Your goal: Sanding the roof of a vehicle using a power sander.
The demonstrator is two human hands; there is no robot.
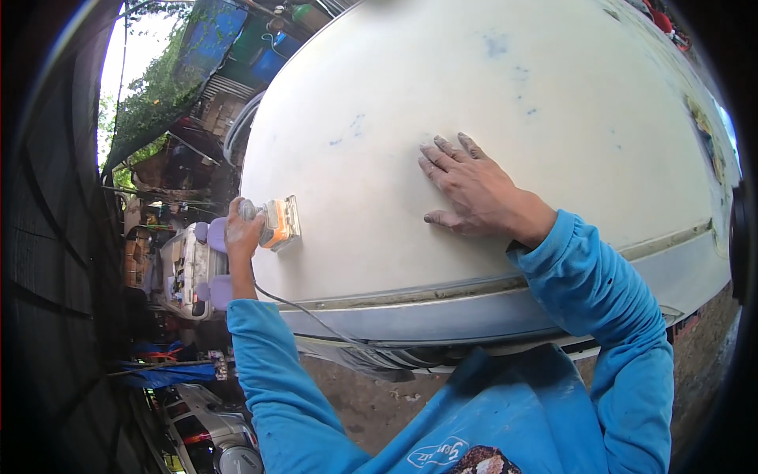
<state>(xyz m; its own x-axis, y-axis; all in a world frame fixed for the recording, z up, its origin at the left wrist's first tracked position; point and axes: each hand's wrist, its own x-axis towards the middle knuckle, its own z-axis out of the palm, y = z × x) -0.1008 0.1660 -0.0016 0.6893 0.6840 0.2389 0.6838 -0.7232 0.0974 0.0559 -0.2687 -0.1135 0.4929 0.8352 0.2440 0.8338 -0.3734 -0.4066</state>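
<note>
A pale, dusty vehicle roof [371, 174] with bluish-grey patches spreads out in front of me. At its left side my left hand [242, 227] is wrapped round the grip of an orange and grey electric sander [279, 223]. The sander is tilted, and I cannot tell whether its pad fully touches the roof. From beneath that hand a thin dark cable [320, 320] runs over the near roof edge. My right hand [483, 193], coated in dust, rests flat on the middle of the roof with fingers spread and holds nothing.
A groove [410, 296] follows the near roof edge, just in front of my body. Dirt ground [355, 393] shows below. Off to the left are purple-covered seats [216, 235], blue drums [268, 63] and clutter. Another parked vehicle [213, 434] stands at the lower left.
</note>
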